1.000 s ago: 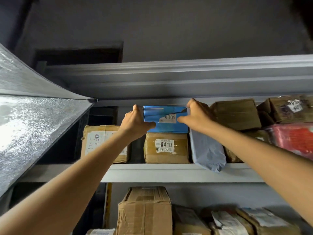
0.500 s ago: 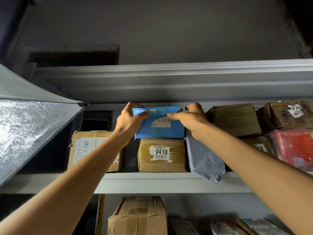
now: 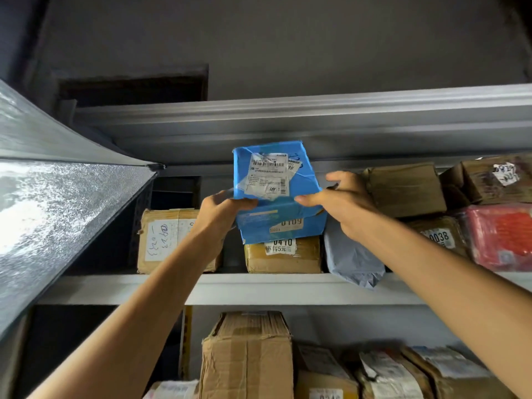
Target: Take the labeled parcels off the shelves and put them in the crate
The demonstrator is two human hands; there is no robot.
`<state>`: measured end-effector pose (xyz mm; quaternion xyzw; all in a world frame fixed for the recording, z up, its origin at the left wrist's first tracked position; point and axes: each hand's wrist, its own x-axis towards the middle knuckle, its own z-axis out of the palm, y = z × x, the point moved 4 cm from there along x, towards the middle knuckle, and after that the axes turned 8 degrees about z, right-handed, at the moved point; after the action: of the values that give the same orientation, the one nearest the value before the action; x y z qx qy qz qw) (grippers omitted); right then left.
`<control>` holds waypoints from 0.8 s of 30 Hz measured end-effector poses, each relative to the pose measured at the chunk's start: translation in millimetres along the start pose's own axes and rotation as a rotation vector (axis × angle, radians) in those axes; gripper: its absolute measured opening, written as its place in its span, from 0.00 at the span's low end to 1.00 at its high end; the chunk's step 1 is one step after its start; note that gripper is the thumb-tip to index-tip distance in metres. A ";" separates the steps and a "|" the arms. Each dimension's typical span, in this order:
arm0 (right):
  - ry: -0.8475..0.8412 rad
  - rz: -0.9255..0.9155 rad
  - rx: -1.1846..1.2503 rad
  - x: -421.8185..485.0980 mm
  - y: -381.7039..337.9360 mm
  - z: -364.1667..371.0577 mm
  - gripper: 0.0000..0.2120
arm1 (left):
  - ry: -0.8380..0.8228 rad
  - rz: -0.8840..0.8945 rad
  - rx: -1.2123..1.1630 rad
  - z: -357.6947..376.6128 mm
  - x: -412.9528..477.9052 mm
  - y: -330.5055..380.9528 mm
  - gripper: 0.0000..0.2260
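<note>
Grey metal shelf [image 3: 230,289], left end: blue wrapped parcel [image 3: 273,180] tilted, label facing out, above brown box 0410 [image 3: 283,254]. Left hand [image 3: 221,211], right hand [image 3: 342,203] clamp its opposite side edges. Probably light, stiff inside, wrap slick; hold corners. Crate unseen.

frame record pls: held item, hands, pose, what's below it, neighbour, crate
held: blue parcel, tag 0109 on its front side
left hand: grips its left edge
right hand: grips its right edge
pose: tilted, labelled top face toward camera
below: brown box marked 0410, on shelf; contact with parcel unclear
neighbour: grey bag right of box, overhanging shelf edge
crate: not in view
</note>
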<state>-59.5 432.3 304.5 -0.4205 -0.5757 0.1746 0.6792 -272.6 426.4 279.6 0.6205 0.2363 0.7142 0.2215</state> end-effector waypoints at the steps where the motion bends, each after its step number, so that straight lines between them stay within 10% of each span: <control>1: -0.031 0.004 -0.020 -4.0 1.3 -2.2 0.43 | -0.048 -0.005 0.028 -1.5 -3.0 1.1 0.21; 13: -0.079 -0.218 0.007 -49.3 26.6 -26.1 0.24 | -0.212 0.240 -0.014 -5.7 -63.8 6.3 0.27; 24: -0.113 -0.252 0.209 -75.3 46.0 -35.7 0.34 | -0.155 0.385 -0.135 -15.0 -88.0 -8.3 0.33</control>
<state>-35.8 391.7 221.9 -0.2614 -0.6397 0.1703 0.7025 -275.6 378.4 204.0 0.6909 0.0472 0.7078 0.1396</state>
